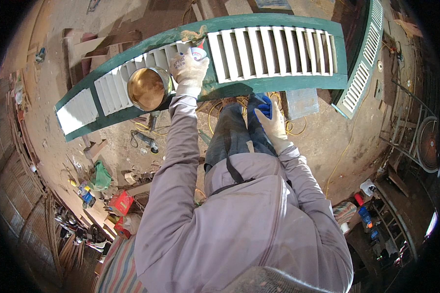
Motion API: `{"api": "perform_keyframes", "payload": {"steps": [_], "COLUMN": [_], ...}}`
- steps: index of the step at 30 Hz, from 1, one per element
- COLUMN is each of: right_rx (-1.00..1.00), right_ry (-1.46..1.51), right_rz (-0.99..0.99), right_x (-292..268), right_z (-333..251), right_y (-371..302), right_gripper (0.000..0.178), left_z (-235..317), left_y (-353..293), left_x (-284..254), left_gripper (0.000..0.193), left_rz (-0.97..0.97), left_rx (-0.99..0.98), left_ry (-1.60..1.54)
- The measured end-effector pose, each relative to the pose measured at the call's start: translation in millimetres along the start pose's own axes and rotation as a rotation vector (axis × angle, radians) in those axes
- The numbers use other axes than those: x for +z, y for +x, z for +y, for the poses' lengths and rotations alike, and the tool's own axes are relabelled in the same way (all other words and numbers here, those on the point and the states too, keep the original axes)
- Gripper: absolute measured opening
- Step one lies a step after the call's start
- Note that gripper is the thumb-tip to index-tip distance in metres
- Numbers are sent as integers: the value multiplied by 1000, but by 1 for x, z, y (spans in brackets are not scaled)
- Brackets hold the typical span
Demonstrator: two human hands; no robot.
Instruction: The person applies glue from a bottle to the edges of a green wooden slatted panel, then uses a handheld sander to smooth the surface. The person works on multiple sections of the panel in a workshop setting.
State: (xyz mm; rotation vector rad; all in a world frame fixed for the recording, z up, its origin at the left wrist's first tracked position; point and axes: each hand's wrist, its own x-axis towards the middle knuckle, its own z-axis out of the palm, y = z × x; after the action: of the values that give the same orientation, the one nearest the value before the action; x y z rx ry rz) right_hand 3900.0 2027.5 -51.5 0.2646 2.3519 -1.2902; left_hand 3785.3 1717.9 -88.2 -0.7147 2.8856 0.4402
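Head view: looking down on a person in a mauve jacket (259, 210), a louvered shutter laid across in front.
Louvered shutter (278, 20): green frame, white slats; long axis runs left to right across the front of the body, bowed by the lens, the left end lying closer to the picture's lower edge.
Left hand, gloved (188, 71): fingers closed around a small white squeeze bottle (199, 53) with a pointed red nozzle; held over the shutter, just left of its middle crosspiece (211, 75).
Bottle, bearing: within the left grasp, nozzle directed away from the body, toward the far rail; contact between tip and wood cannot be told.
Tan patch (194, 33): on the far rail, just beyond the nozzle.
Governing relation: far rail lies straight ahead of the left hand, crossing its forearm's line; left hand the nearer, right well apart.
Right hand, gloved, blue-coated palm (274, 119): lowered by the thigh, near side of the shutter; fingers loosely bent, thumb apart, no held item visible.
Round tin (146, 89): gold-coloured interior, open mouth facing up, just left of the left wrist; support hidden.
Ground, near side: angle grinder (146, 140), yellow cord (212, 117), grey sheet (302, 103).
Second louvered shutter (369, 46): farther right, set steeply across the view.
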Motion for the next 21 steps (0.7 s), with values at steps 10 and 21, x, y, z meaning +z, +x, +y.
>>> {"api": "perform_keyframes", "payload": {"steps": [10,21], "right_rx": [11,34], "right_ry": [7,81], "right_rz": [-24,-54], "right_x": [-1,-12], "right_z": [15,-11], "right_y": [5,-2], "right_gripper": [60,61], "left_z": [-11,-20], "left_y": [-9,-12], "left_x": [-20,-7], "left_gripper": [65,66], "left_rz": [77,81], "left_rx": [-56,-132], "left_ry": [-26,-143]}}
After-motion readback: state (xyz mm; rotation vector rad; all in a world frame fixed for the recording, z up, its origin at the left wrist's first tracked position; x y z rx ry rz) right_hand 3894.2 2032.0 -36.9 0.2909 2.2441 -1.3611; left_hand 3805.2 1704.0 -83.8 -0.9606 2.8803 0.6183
